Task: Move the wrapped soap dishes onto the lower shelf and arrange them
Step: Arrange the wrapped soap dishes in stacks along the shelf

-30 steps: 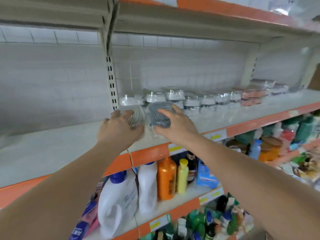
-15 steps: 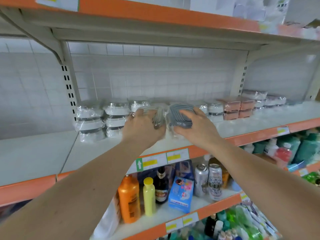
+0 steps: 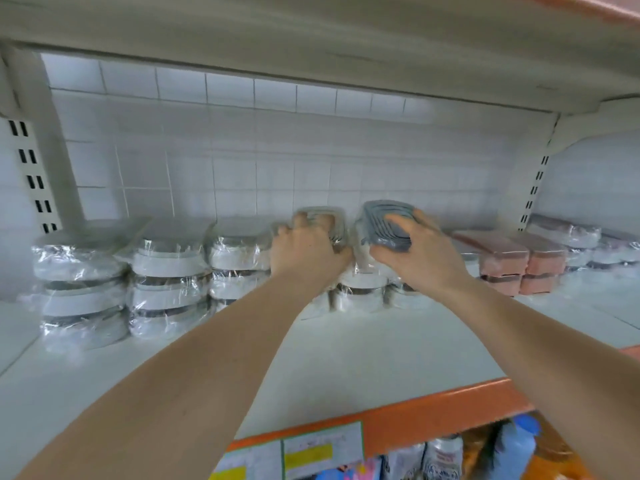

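On the white shelf [image 3: 381, 344], film-wrapped soap dishes [image 3: 166, 271] stand stacked in a row. Left hand [image 3: 308, 247] grips a clear-wrapped dish [image 3: 325, 220]; right hand [image 3: 419, 258] grips a grey ridged dish [image 3: 384, 223]. Price labels [image 3: 322, 452] below are unreadable.

A wall [image 3: 242, 174] of white square tiles is seen behind a white shelf [image 3: 346, 348], whose front edge [image 3: 433, 410] is orange and carries price labels [image 3: 322, 452]. A second shelf board [image 3: 311, 36] is fixed overhead, its underside pale and evenly lit. Slotted white uprights are mounted at the left [image 3: 31, 171] and at the right [image 3: 535, 188], the right one joined to a curved bracket [image 3: 581, 133]. Below the orange edge, blurred bottles and cans [image 3: 443, 459] are partly visible.
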The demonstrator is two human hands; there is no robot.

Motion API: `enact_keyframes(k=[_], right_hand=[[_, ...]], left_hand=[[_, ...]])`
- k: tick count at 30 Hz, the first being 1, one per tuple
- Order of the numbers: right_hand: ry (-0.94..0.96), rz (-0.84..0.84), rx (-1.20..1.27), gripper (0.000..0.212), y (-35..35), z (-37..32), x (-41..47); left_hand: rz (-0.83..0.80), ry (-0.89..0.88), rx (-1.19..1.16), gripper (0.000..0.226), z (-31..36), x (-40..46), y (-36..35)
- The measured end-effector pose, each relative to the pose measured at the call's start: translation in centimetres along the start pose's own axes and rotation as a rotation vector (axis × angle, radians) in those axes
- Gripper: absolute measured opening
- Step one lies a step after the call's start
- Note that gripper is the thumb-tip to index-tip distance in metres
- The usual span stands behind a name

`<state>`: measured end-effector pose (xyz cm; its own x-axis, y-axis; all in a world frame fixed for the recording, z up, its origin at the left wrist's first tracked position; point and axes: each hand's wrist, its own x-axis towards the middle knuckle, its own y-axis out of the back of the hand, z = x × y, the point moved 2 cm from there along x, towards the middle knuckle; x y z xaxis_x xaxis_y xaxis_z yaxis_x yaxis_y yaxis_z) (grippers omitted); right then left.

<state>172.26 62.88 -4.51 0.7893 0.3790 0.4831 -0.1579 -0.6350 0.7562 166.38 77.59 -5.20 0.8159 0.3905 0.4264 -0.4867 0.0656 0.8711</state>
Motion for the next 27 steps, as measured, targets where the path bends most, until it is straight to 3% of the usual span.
enact_keyframes(k=[8, 12, 16, 19, 23, 27], right_hand=[[0.041, -0.086, 0.034, 0.061, -1.4, 0.9, 4.1], [0.042, -0.114, 0.016, 0.062, -1.6, 1.5, 4.9], [0.024, -0.131, 0.025, 0.062, -1.2, 2.9, 5.2], [0.012, -0.128, 0.022, 0.062, -0.4, 4.1, 4.9], [-0.007, -0.108, 0.046, 0.061, 1.8, 7.0, 4.1], [-0.017, -0.081, 0.036, 0.061, 5.9, 11.8, 3.0]], left_hand=[[-0.038, 0.055, 0.297, 0.051, -0.6, 3.7, -2.8], [-0.043, 0.064, 0.301, 0.048, -0.7, 5.0, -3.4], [-0.1, 0.085, 0.251, 0.059, -0.9, 5.6, -3.7], [-0.143, 0.13, 0.339, 0.072, -0.7, 5.7, -3.4], [0.004, 0.052, 0.371, 0.066, 3.1, 5.4, -3.2], [0.002, -0.065, 0.322, 0.058, 10.9, 5.1, -4.3]])
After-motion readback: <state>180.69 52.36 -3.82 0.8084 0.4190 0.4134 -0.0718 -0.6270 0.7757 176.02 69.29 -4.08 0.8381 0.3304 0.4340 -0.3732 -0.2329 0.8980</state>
